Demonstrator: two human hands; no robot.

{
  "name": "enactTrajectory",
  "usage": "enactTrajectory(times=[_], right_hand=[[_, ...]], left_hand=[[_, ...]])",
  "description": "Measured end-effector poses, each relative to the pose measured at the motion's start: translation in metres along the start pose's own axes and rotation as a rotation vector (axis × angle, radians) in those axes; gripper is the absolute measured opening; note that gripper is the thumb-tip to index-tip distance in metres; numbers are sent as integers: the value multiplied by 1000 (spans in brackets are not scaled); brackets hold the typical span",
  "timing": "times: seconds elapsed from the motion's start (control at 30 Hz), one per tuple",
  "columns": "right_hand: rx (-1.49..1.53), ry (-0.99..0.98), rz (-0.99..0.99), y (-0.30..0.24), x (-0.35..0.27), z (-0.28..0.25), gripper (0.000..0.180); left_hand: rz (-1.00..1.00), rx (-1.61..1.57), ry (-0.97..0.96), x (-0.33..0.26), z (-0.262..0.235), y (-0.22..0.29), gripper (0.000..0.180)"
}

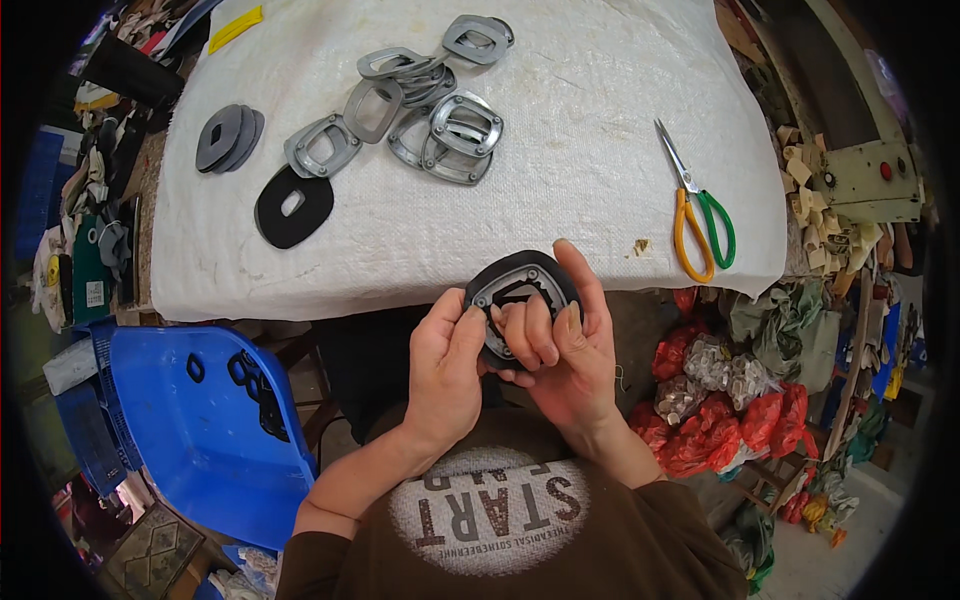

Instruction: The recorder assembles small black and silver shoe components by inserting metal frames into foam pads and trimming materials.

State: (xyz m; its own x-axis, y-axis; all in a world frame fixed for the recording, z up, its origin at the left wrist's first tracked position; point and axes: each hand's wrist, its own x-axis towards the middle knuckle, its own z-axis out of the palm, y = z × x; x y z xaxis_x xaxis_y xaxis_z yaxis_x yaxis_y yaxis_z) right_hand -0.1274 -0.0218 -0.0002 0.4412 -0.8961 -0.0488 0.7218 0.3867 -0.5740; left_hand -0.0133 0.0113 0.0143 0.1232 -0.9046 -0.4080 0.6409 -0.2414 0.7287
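Both hands hold a black oval pad (545, 262) with a grey metal frame (486, 298) seated on it, just off the table's near edge. My left hand (445, 370) pinches its left side, thumb on top. My right hand (570, 365) grips the right side, with curled fingers at the frame's opening and the index finger stretched up along the rim. On the table beyond lie several loose metal frames (372, 110), partly overlapping. A black pad with a cut-out (312, 212) rests against one frame. A small stack of grey pads (221, 138) sits at the far left.
Scissors with orange and green handles (706, 237) lie at the table's right on the white woven cover (580, 180). A blue tub (190, 440) with black cut pieces stands at lower left. Red plastic bags (715, 430) hang at right. A yellow strip (236, 29) lies far left.
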Motion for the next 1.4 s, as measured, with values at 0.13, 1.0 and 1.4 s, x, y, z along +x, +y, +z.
enactTrajectory(times=[0.13, 1.0, 1.4], right_hand=[[-15, -28, 74, -3, 3, -5, 65], [-1952, -668, -477, -56, 7, -11, 32], [-1156, -25, -295, -44, 11, -16, 47]], left_hand=[[4, 115, 38, 4, -2, 3, 18], [55, 226, 20, 5, -4, 12, 19], [165, 259, 57, 7, -3, 13, 16]])
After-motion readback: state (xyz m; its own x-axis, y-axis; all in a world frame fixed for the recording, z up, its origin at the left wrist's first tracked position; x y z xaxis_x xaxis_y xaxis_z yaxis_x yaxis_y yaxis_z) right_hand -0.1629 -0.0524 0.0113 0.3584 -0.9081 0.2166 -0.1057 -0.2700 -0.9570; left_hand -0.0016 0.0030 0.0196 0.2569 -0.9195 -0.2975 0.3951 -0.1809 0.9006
